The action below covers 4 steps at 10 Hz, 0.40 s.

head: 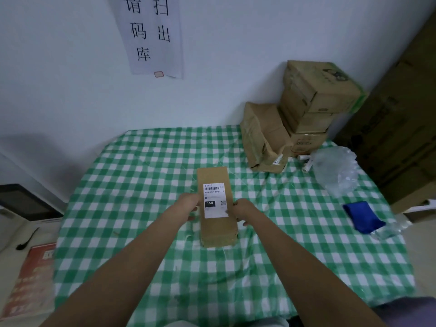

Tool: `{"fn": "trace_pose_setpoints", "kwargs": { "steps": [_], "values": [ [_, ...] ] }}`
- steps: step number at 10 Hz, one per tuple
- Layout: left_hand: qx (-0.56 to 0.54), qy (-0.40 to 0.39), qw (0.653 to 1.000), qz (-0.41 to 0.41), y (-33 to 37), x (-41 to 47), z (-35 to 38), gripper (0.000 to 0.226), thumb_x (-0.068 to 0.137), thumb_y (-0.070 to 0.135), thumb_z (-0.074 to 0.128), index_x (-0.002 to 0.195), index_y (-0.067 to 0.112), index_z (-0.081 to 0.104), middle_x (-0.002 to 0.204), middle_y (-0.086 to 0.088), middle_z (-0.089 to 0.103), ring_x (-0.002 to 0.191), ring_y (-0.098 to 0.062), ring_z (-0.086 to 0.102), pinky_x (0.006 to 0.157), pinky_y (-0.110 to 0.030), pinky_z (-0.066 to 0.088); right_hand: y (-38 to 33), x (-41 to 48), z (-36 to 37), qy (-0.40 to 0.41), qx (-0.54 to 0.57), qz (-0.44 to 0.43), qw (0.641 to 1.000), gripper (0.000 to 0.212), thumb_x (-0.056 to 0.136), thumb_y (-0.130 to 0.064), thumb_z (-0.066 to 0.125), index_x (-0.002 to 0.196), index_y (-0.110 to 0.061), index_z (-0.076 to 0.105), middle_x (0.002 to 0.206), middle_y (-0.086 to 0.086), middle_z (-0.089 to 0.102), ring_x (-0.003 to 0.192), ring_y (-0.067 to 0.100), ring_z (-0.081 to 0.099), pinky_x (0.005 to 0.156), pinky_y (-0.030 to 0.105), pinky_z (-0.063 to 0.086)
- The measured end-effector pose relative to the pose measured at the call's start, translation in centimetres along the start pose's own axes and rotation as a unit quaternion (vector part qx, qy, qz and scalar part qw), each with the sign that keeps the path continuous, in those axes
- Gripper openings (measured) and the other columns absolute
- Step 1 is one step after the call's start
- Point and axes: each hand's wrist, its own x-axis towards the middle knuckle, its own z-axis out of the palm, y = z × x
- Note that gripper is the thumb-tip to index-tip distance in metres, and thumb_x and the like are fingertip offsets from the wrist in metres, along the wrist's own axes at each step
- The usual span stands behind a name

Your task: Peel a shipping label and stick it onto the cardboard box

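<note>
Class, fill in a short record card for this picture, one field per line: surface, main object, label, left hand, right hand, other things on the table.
surface: table with green and white checked cloth
main object: long cardboard box, lying flat mid-table
label: white shipping label on the box's top face
left hand: left hand at the box's left edge beside the label
right hand: right hand at the right edge
other things: stacked cartons, clear plastic bag, blue cloth

table point(132, 208) checked cloth | cardboard box point(217, 232) | stacked cartons point(306, 109) | blue pouch point(363, 217)
</note>
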Motion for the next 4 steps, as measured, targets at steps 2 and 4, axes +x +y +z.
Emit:
{"fn": "trace_pose_setpoints", "kwargs": {
  "steps": [2,4],
  "values": [
    [-0.035,0.0,0.999,0.003,2.3,-1.0,-1.3,0.021,0.091,0.013,0.056,0.109,0.004,0.064,0.114,-0.011,0.066,0.102,-0.026,0.061,0.077,-0.038,0.052,-1.5,-0.6,-1.2,0.009,-0.019,-0.023,1.0,0.041,0.09,-0.026,0.061,0.125,-0.004,0.055,0.124,0.012,0.061,0.093,0.023,0.056,0.07,0.033,0.046],
    [-0.117,-0.021,0.993,0.012,5.5,-2.6,-3.1,0.02,0.096,0.012,0.047,0.109,0.008,0.061,0.103,-0.008,0.062,0.082,-0.02,0.055,0.077,-0.037,0.048,-3.9,-0.9,-3.3,0.073,0.041,-0.082,0.993,0.04,0.091,-0.02,0.058,0.127,-0.004,0.053,0.119,0.011,0.06,0.096,0.024,0.059,0.075,0.034,0.048]
  ]
}}
